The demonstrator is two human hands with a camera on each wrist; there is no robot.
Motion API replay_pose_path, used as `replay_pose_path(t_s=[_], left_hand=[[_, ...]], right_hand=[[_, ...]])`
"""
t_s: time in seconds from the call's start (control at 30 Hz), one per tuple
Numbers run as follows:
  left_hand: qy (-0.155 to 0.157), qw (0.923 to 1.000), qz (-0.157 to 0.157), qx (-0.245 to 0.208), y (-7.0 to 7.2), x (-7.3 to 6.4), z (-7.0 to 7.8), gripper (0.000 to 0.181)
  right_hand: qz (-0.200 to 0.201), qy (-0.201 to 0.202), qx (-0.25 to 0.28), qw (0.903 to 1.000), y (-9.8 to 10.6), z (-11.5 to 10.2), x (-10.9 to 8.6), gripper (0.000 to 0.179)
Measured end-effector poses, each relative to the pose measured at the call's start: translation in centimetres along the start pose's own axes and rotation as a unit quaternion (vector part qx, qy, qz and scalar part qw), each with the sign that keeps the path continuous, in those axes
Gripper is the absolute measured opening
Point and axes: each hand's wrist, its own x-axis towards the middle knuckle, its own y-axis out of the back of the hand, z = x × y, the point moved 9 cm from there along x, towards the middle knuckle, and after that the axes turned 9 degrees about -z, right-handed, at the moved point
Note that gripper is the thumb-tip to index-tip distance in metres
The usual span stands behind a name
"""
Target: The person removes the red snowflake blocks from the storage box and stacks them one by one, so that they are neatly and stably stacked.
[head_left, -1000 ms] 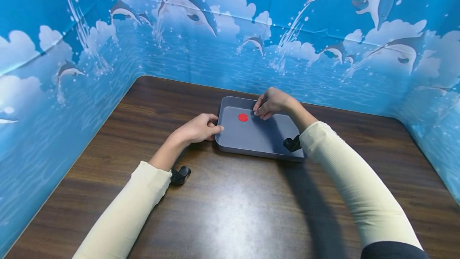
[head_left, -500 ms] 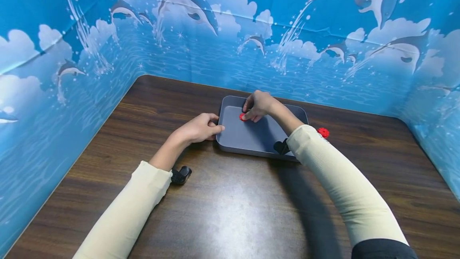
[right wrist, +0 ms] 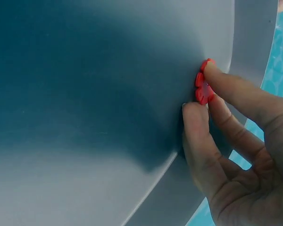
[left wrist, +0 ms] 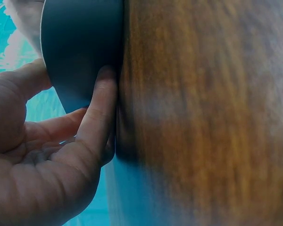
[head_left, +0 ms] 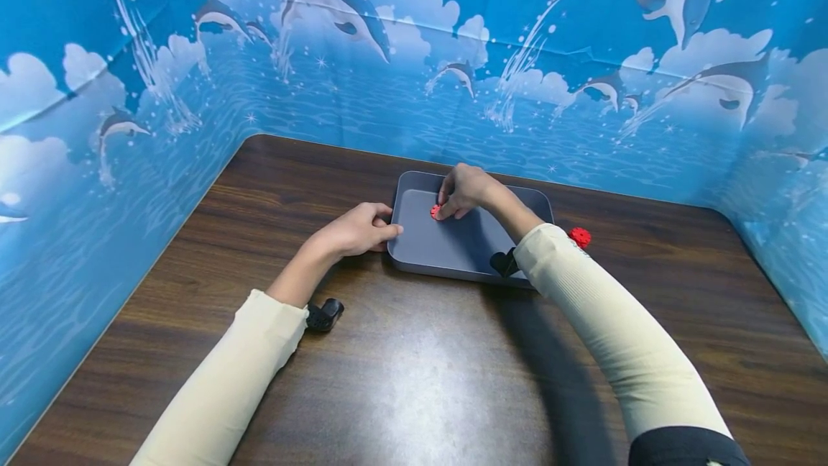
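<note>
A grey rectangular tray sits on the table. My left hand grips its left end, the thumb over the rim and the other fingers along the outside wall, as the left wrist view shows too. Inside the tray my right hand pinches a small red plastic disc with a notched, flower-like edge. In the right wrist view, thumb and fingertips cover part of the disc, close to the tray's floor and corner.
Outside the tray's right end, a red notched piece lies on the brown wood-grain table, beside the right sleeve. Blue curtains printed with dolphins stand along the table's back and sides.
My right hand has moved left and down to the disc and taken hold of it. The red piece right of the tray has come out from behind the right arm. My left hand stays put.
</note>
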Motion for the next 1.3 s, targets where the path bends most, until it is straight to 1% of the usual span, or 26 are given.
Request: replay_pose_path(t_s=[0.13, 0.27, 0.37, 0.57, 0.87, 1.1, 1.2, 1.3], left_hand=[[0.002, 1.0000, 0.002, 0.002, 0.0, 0.1, 0.0, 0.066], [0.006, 1.0000, 0.004, 0.003, -0.1, 0.1, 0.0, 0.066], [0.005, 1.0000, 0.002, 0.003, -0.2, 0.1, -0.1, 0.066], [-0.002, 1.0000, 0.000, 0.003, -0.2, 0.2, 0.1, 0.066], [0.001, 1.0000, 0.000, 0.005, -0.2, 0.2, 0.1, 0.066], [0.000, 1.0000, -0.006, 0.006, -0.2, 0.1, -0.1, 0.068], [-0.002, 1.0000, -0.007, 0.004, -0.2, 0.0, -0.1, 0.068], [-0.002, 1.0000, -0.007, 0.001, -0.2, -0.1, 0.0, 0.068]], right_hand=[[-0.005, 0.016, 0.040, 0.9991, -0.1, 0.2, -0.1, 0.015], [-0.011, 0.028, 0.084, 0.9960, -0.3, 0.4, -0.1, 0.010], [-0.014, 0.034, 0.101, 0.9942, -0.3, 0.4, -0.2, 0.007], [-0.013, 0.040, 0.130, 0.9906, 0.1, 0.7, -0.6, 0.005], [-0.013, 0.046, 0.145, 0.9883, 1.1, 1.5, -1.5, 0.009], [-0.018, 0.044, 0.158, 0.9863, 2.1, 2.7, -2.7, 0.012], [-0.008, 0.036, 0.157, 0.9869, 2.7, 3.4, -3.2, 0.010], [-0.010, 0.025, 0.157, 0.9872, 3.0, 4.3, -3.6, 0.012]])
